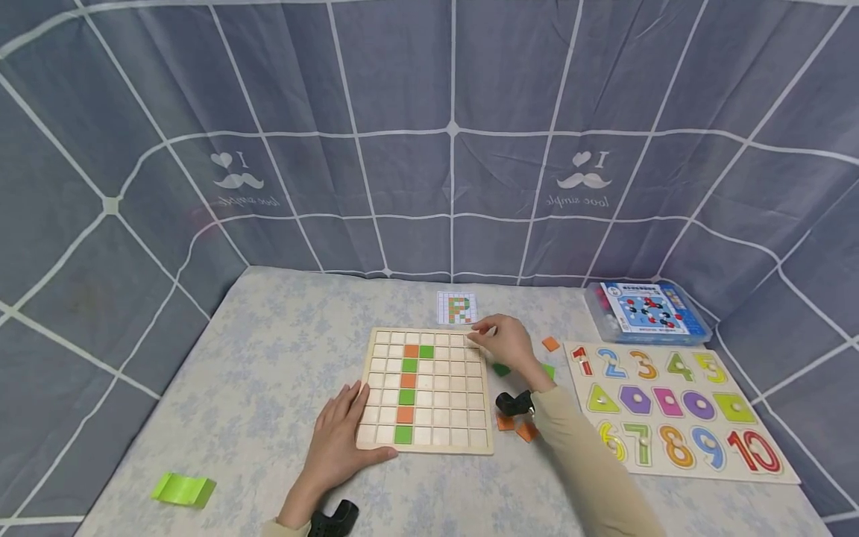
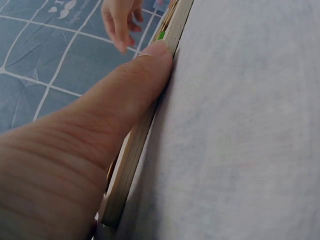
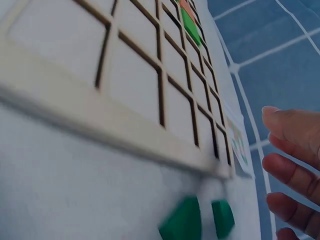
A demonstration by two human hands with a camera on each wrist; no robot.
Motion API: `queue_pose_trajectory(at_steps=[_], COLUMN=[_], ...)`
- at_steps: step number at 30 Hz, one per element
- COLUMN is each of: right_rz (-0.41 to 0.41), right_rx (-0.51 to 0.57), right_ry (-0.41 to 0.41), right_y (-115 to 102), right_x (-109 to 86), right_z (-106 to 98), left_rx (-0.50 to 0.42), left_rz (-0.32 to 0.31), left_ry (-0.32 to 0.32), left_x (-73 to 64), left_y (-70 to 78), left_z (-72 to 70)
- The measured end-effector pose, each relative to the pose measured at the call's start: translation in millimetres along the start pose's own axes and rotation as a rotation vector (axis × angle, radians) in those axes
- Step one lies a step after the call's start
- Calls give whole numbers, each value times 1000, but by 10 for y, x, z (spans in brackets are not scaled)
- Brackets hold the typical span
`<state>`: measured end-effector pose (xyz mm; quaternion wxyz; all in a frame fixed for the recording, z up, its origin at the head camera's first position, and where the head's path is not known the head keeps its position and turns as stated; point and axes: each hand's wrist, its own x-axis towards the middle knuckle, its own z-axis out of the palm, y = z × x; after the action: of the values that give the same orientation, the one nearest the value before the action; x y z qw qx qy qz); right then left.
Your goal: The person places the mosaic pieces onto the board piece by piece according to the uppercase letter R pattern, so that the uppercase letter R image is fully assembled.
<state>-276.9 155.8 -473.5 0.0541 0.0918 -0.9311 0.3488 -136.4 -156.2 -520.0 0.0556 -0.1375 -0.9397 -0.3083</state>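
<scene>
At the lower left of the frame, a green strip point(image 1: 183, 490) is lying on the patterned cloth point(image 1: 268, 358). Just right of it, I am resting my left hand point(image 1: 338, 436), fingers spread, against the left and bottom edges of the grid board point(image 1: 439, 412), gripping nothing, probably steadying it. The board is lying flat at lower centre; its cells are holding a column of tiles point(image 1: 408, 381), alternating orange and green, with a green tile point(image 1: 426, 352) beside the topmost. Loose orange tiles point(image 1: 526, 431) and loose green tiles point(image 1: 501, 369) are lying right of it, seemingly for easy reach. At lower right, a number board point(image 1: 671, 373) is holding numerals and shapes in its recesses. I am hovering my right hand point(image 1: 503, 343) by the board's upper right corner, fingers loosely bent, no piece showing in them. Beyond, a pattern card point(image 1: 457, 307) is lying in my sight; rightward, a clear-sided box point(image 1: 647, 313) is showing red and white contents.
</scene>
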Motion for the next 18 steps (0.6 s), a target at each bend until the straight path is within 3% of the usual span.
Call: queue_pose_trajectory(at_steps=[8, 18], right_rz=[62, 119], right_rx=[-29, -86], right_ry=[74, 96], right_y=[233, 521], right_x=[-51, -149], right_z=[-307, -573], left_rx=[-4, -2], left_rz=[-6, -10], left_ry=[-6, -9], left_x=[-3, 1], left_y=[3, 9], left_z=[-4, 1])
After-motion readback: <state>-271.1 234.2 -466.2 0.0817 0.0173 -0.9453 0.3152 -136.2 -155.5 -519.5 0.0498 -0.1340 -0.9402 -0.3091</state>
